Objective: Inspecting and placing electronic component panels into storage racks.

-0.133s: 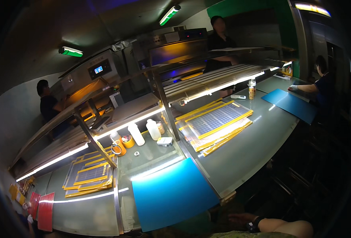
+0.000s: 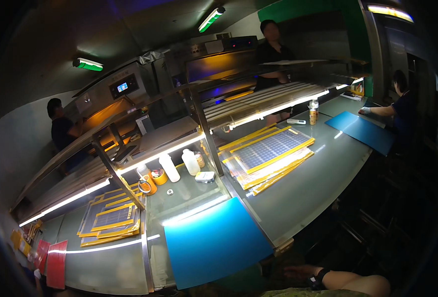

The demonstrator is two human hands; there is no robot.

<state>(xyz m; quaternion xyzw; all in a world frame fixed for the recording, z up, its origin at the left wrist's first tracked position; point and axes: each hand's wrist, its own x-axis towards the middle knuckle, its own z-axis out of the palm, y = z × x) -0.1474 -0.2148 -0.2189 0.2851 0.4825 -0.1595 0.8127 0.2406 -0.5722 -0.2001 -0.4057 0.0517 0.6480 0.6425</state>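
My right hand (image 2: 301, 272) is low in the view, beyond the near edge of the bench, in dim light. A dark wristband (image 2: 319, 278) is around its wrist. The fingers point left and look loosely stretched out, with nothing visible in them. A smooth blue sheet (image 2: 216, 245) lies on the bench in front of me, nearest to that hand but apart from it. Its near corner reaches the bench edge. My left hand is out of view.
Yellow-edged patterned panels (image 2: 273, 151) lie to the right, a similar stack (image 2: 112, 220) to the left. White bottles (image 2: 169, 168) and an orange tape roll (image 2: 159, 176) stand under the lit shelf (image 2: 263, 106). Red sheets (image 2: 57, 265) lie far left. A co-worker (image 2: 402, 109) is beside another blue sheet (image 2: 360, 129).
The person behind the shelf has shifted their arms slightly. My right hand and the blue sheet have stayed in place, with only a tiny shift of the view.
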